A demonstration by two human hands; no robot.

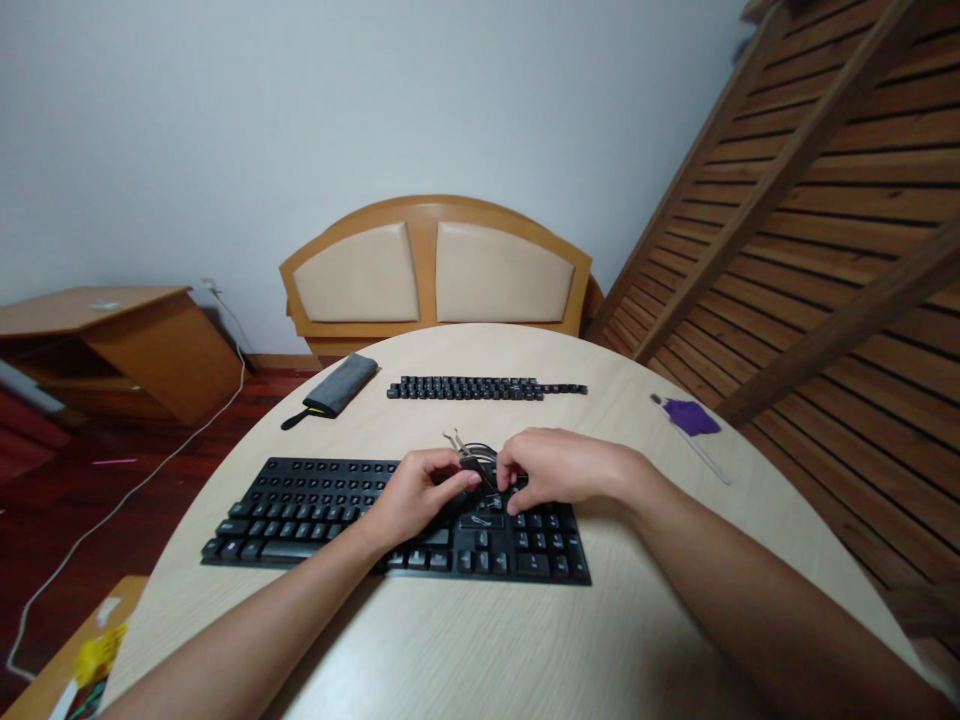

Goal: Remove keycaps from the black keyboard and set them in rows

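Note:
A black keyboard (285,549) lies on the round table, its upper left part showing bare switch sockets where keycaps are off. Over its upper right part, my left hand (420,492) pinches a keycap puller (471,463) with a dark handle, its thin metal prongs pointing up and away. My right hand (551,468) is just beside it, with curled thumb and fingers down at the keys left of the number pad. Whatever lies between those fingertips is hidden. Behind the hands a dark coiled cable (480,450) shows.
Rows of loose black keycaps (465,388) lie across the table (495,350). A grey cloth pouch (337,386) sits to the left. On the right are a purple cloth (691,417) and a thin white brush (705,455). A headboard (435,270) stands beyond.

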